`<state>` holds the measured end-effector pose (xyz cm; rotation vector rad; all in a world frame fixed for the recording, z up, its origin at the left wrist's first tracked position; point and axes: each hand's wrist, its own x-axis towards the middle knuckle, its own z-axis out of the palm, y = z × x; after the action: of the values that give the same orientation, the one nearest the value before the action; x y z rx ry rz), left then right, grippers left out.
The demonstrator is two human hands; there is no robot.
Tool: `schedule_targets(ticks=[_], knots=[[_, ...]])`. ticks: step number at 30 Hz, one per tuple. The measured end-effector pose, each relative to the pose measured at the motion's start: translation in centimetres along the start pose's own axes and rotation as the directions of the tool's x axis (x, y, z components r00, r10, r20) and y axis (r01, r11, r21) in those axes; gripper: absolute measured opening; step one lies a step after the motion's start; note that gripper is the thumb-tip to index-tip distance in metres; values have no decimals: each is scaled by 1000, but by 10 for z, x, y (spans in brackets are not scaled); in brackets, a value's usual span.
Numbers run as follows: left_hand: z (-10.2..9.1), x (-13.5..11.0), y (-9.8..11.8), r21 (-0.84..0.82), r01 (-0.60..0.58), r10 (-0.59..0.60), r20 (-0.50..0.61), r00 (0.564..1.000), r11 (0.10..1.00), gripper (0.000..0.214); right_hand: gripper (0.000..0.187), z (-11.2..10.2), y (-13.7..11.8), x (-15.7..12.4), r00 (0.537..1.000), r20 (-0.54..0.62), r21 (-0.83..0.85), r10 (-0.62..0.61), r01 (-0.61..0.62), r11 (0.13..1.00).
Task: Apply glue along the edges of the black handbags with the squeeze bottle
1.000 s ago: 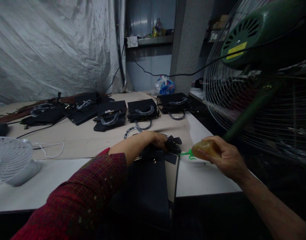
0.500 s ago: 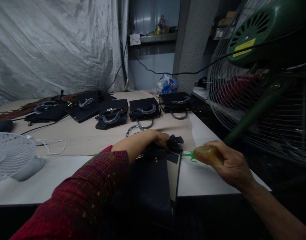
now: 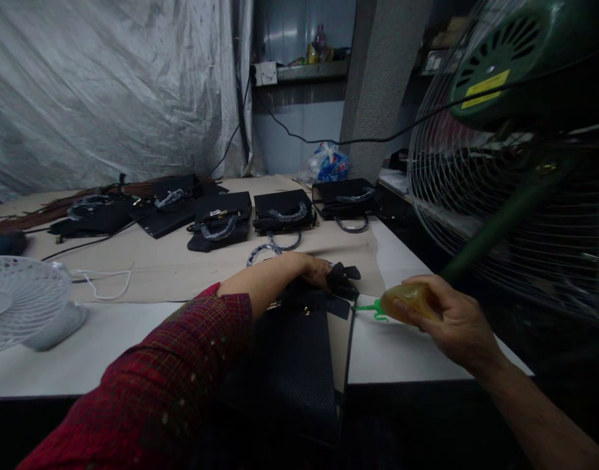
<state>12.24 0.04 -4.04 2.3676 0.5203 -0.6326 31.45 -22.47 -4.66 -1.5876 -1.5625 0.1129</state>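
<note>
- Black bag (image 3: 294, 352) flat at near edge of table (image 3: 407, 356), dead centre, near end hanging over the edge; long axis 12-to-6, top end at 12.
- Small black tab (image 3: 345, 273) sticking off bag's top end, toward 1 o'clock.
- Left hand (image 3: 315, 267) down on bag's top end, fingers curled round it right beside the tab; gripping, not loose. Red plaid sleeve (image 3: 172, 372) lying across bag from 7 o'clock.
- Right hand (image 3: 458, 321) at 3 o'clock from bag's top end, above bare white table; clenched round amber squeeze bottle (image 3: 409, 301).
- Bottle long axis 3-to-9, crossways to bag's axis; green nozzle (image 3: 370, 307) pointing to 9, straight at the tab.
- Nozzle tip just beside tab, small gap, not touching.
- Left hand on the bag, so nearer; right hand off it, to the 3 o'clock side.
- Row of more black bags (image 3: 284, 210) at 12, well apart, on tan sheet; handles seemingly in clear wrap.
- Small white fan (image 3: 19, 300) at 9, big green fan (image 3: 515, 163) at 2, close behind right hand.
- Crinkled plastic sheet (image 3: 108, 91) at 10 to 11, back wall.
</note>
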Motion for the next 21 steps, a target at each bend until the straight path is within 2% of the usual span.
schedule_targets(ticks=[6, 9, 11, 14, 16, 21], knots=[[-1, -4, 4, 24, 50, -50, -17, 999, 998, 50, 48, -1, -2, -1, 1000, -18, -8, 4, -5, 1000], [-1, -3, 3, 28, 61, -61, -18, 998, 998, 50, 42, -2, -1, -2, 994, 110, 33, -7, 4, 999], [-1, -3, 3, 29, 59, -58, -21, 998, 998, 49, 40, -2, 1, -2, 989, 144, 43, -25, 19, 999], [0, 0, 2, 32, 60, -59, -27, 998, 998, 48, 43, -1, 7, -3, 999, 35, 15, -33, 33, 999], [1, 2, 1, 33, 64, -63, -31, 998, 997, 48, 45, -1, 10, -4, 999, 6, 10, -34, 34, 999], [1, 4, -2, 32, 63, -62, -35, 997, 997, 46, 40, -5, 11, -11, 986, 145, 70, -82, 73, 995]])
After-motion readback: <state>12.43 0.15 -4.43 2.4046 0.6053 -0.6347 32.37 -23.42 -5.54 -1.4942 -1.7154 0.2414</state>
